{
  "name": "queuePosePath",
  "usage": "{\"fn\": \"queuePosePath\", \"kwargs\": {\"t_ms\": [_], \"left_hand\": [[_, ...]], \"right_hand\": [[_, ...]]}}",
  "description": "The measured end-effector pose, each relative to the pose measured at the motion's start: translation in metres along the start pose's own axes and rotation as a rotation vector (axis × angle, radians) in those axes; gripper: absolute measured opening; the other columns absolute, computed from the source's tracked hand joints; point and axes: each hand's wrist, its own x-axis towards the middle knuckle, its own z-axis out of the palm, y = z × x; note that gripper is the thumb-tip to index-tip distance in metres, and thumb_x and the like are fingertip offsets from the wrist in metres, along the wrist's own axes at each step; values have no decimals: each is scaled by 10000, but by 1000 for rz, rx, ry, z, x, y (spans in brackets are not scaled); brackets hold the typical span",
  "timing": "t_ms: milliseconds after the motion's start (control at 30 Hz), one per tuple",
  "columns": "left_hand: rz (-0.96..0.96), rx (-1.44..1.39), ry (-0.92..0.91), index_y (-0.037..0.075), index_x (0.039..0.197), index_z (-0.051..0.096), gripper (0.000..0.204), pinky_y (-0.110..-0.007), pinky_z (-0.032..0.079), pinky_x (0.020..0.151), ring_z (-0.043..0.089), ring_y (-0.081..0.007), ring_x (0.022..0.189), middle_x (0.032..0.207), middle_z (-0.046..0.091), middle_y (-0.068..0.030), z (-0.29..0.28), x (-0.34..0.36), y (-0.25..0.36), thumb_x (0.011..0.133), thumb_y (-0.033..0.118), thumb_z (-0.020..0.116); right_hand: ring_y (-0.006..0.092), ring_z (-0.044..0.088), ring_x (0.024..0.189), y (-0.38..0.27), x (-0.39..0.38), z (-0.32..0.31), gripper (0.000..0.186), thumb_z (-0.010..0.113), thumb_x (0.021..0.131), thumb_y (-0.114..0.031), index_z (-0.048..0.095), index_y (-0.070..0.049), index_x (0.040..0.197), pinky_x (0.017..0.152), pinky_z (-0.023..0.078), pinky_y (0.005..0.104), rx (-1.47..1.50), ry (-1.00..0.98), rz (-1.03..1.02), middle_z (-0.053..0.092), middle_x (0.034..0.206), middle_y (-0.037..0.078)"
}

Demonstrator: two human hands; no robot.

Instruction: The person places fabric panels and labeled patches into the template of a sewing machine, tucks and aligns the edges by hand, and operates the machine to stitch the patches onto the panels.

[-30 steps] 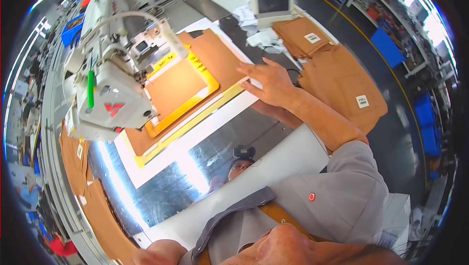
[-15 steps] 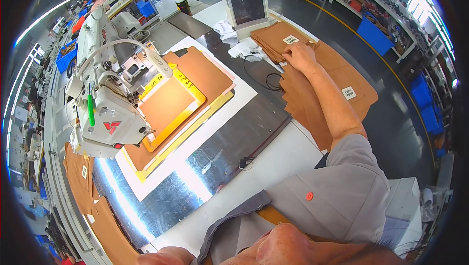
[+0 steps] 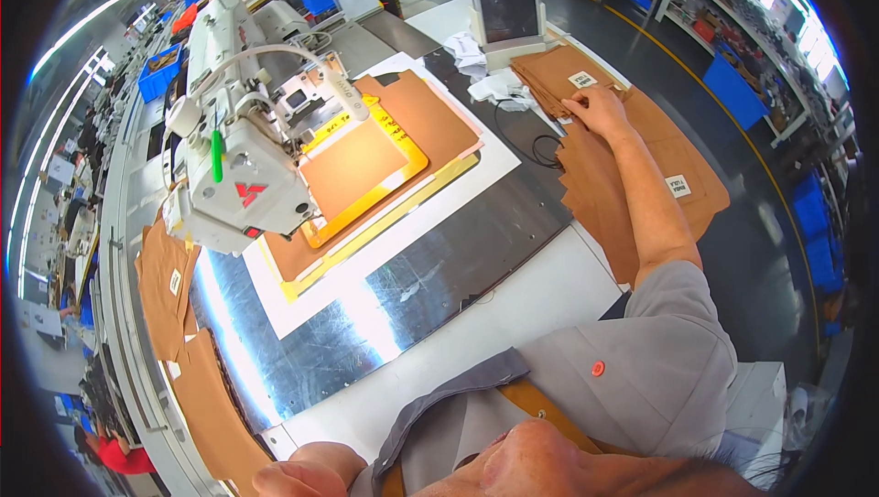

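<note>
My right hand (image 3: 602, 114) reaches out to the far right, over a stack of brown cut fabric pieces (image 3: 542, 69) that bears a white label (image 3: 582, 80). Its fingers are bent together and pinch the stack's near edge. Under my forearm more brown fabric pieces (image 3: 655, 151) lie spread in layers, with a second white label (image 3: 677, 186). A white sewing machine (image 3: 229, 181) stands to the left. Beneath its head, a yellow frame (image 3: 414, 151) lies over a brown fabric panel (image 3: 446, 114). My left hand is out of view.
A dark screen (image 3: 506, 5) in a pale housing stands behind the stack, beside crumpled white cloth (image 3: 499, 87). A black cable (image 3: 547, 151) coils on the metal table top (image 3: 430, 273). More brown pieces (image 3: 209, 396) lie at the left edge. Blue bins (image 3: 732, 90) stand at the right.
The whole view has shifted, so the scene sits further right and slightly lower. My right hand stays at the edge of the fabric stack with its fingers bent.
</note>
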Motion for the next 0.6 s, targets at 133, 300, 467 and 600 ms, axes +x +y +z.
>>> {"fn": "queuePosePath", "kwargs": {"t_ms": [133,300,467,600], "left_hand": [[-14,189,119,143,810,436,183,-280,317,667,431,-88,484,538,478,64,-21,-8,10,974,180,508],[0,452,220,144,554,495,432,-250,317,674,416,-81,500,513,461,73,-21,-8,31,980,211,518],[154,543,242,195,656,538,364,-307,312,736,368,-65,510,574,427,85,30,18,-2,999,314,504],[233,554,251,225,717,564,336,-340,309,772,339,-56,516,611,407,92,53,26,-14,1010,376,495]], "right_hand": [[306,705,967,9,3,10,228,757,870,-337,783,-116,919,844,550,434,-108,47,-115,737,987,104],[317,723,918,27,18,21,192,746,884,-284,801,-120,967,823,549,424,-80,39,-66,758,975,133],[285,736,855,63,37,32,240,723,906,-303,791,-79,960,781,540,376,70,63,-125,768,903,122],[215,724,760,67,43,33,263,728,904,-320,792,-66,889,747,531,350,189,-85,18,760,798,89]]}}
